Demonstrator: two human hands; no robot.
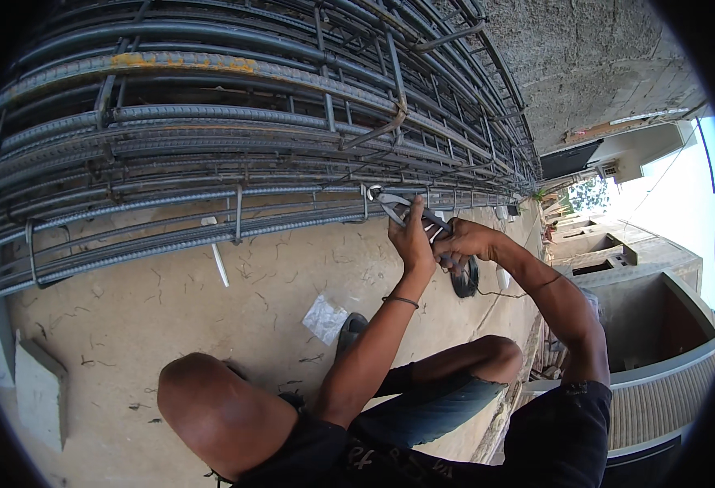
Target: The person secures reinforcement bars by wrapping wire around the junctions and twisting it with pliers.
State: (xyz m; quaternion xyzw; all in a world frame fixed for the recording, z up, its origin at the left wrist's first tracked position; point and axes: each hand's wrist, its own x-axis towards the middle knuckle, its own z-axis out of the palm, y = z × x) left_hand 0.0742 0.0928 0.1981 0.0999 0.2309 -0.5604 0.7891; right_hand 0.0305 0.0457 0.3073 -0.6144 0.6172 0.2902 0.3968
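Observation:
A pair of steel pincers (pixel 391 203) has its rounded jaws at a crossing of a tie bar and a long ribbed bar in the lowest part of the rebar cage (pixel 235 114). My left hand (pixel 413 244) is closed round the handles, its thumb pointing up along them. Close beside it on the right, my right hand (pixel 467 241) is closed on the handle ends, its fingers curled under. Whether wire sits in the jaws is too small to tell. A square stirrup (pixel 238 213) stands on the long bars to the left of the pincers.
Stacked cages fill the upper left, alongside a rough concrete wall (pixel 585 65). On the floor lie a dark coil (pixel 465 279), a pale crumpled sheet (pixel 325 319), a white strip (pixel 220 262) and scattered wire scraps. A concrete block (pixel 40 394) stands at the left.

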